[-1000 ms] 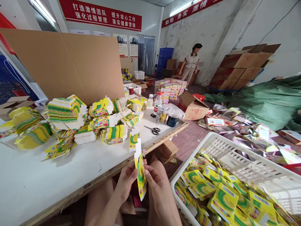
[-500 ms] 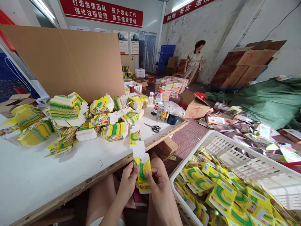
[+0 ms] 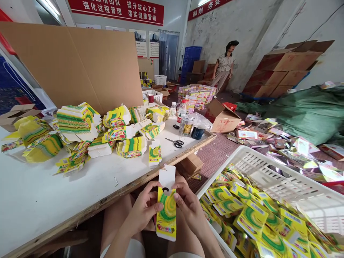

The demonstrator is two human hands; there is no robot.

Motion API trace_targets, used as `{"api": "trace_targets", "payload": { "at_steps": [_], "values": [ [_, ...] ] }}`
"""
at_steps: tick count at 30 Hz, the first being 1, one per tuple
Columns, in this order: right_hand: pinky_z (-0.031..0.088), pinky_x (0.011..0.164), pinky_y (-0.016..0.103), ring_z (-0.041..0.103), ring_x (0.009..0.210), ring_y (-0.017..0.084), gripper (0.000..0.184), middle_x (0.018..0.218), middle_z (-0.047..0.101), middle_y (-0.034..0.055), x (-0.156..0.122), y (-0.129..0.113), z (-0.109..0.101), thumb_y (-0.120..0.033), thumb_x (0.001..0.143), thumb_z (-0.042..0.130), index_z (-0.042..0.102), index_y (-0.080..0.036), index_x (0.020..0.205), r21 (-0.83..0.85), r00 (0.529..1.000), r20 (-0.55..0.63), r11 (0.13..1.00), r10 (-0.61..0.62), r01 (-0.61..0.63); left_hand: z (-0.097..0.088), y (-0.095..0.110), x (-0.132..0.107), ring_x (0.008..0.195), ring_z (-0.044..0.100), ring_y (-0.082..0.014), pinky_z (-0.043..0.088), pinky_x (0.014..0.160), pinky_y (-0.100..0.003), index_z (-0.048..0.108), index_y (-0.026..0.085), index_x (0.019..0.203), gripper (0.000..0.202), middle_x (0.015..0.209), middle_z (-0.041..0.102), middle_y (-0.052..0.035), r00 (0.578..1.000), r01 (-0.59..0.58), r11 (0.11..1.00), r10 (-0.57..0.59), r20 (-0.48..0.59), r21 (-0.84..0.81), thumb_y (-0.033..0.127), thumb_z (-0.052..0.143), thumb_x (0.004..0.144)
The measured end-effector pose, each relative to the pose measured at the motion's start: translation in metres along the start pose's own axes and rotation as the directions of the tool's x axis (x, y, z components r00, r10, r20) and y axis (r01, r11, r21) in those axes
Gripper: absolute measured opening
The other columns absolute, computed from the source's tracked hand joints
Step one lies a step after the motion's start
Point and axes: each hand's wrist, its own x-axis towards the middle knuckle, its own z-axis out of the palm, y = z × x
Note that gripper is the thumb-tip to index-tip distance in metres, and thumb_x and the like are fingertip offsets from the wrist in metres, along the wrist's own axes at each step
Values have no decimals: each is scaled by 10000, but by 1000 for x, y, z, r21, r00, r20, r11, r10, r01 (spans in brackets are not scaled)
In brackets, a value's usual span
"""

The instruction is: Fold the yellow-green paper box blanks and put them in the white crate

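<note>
Between my two hands is a small yellow and green carton (image 3: 167,215), held upright over my lap with its white top flap sticking up. My left hand (image 3: 146,208) grips its left side, thumb across the front. On the right edge, near the open top, my right hand (image 3: 186,200) pinches it with thumb and fingers. A small stack of flat cartons (image 3: 155,154) lies just beyond, at the table's edge. To my right stands a white plastic basket (image 3: 248,156) full of folded yellow cartons (image 3: 252,218).
Bundles of flat cartons (image 3: 77,122) cover the back of the white table (image 3: 67,204). Scissors (image 3: 176,142), a dark mug (image 3: 198,132), a jar (image 3: 186,126) and a bottle (image 3: 182,111) stand at its right end. A person (image 3: 225,66) is near the far wall.
The carton has come lower and turned to face me, its sides spread so the top opening shows. My hands have shifted to its two sides. The view has tilted slightly.
</note>
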Motion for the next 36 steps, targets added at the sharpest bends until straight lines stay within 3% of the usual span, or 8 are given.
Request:
{"api": "trace_targets", "payload": {
  "at_steps": [2,4,7,10,14,19,31,36],
  "values": [
    [509,650,284,623,734,196,248,820,680,36,2,1,-3,-469,926,608,686,-233,912,14,999,35,1000,10,-10,2,-2,-2,821,729,-213,525,710,-278,481,245,1177,470,969,756,-64,1000,16,1000,-15,11,-17,307,776,816],
    [506,695,296,624,781,210,243,834,674,44,3,3,-3,-459,914,628,693,-228,880,12,1000,9,1000,3,-3,4,-2,-3,845,732,-231,532,732,-305,408,270,1313,613,1001,751,-73,1000,20,1000,-20,-1,-15,321,769,821],
    [523,758,328,646,866,239,232,946,696,72,3,6,-1,-438,885,673,712,-235,991,36,997,-72,999,-7,10,5,-1,-4,923,728,-267,541,793,-357,253,293,1484,850,1074,740,-100,999,38,999,-38,-7,-3,358,770,812],
    [521,819,360,644,942,260,272,1023,705,93,2,3,-2,-435,883,672,741,-243,1064,-10,991,-126,999,-54,53,4,-2,-4,936,723,-269,543,791,-343,421,255,1411,700,1091,739,-112,999,53,998,-52,-15,41,365,764,810],
    [509,788,360,634,848,248,328,855,705,75,0,-6,-9,-466,929,577,794,-224,974,-61,998,-48,997,-46,43,3,-6,-2,980,711,-265,550,799,-318,550,240,1304,505,1111,743,-102,996,-19,982,36,-87,186,308,732,837],
    [376,491,264,460,504,137,415,642,575,-32,2,-4,-8,-326,793,703,706,-195,1187,-171,995,27,981,100,-94,8,-10,-2,1006,707,-262,558,841,-337,507,252,1359,493,1173,729,-106,996,-43,968,61,-66,247,316,661,896],
    [384,526,275,492,497,151,383,606,578,-69,0,11,3,-195,720,691,661,-254,1097,-315,996,-75,947,48,-69,13,-1,-3,991,712,-254,559,824,-336,477,242,1378,498,1185,717,-115,999,-10,974,21,-45,228,284,634,908],
    [420,549,284,536,582,172,375,730,653,-4,0,-1,-9,-387,814,702,720,-243,1160,-188,997,0,979,75,-73,13,6,-2,905,724,-252,555,753,-318,528,225,1311,515,1063,750,-102,997,2,987,10,-75,162,296,721,838]
  ]
}}
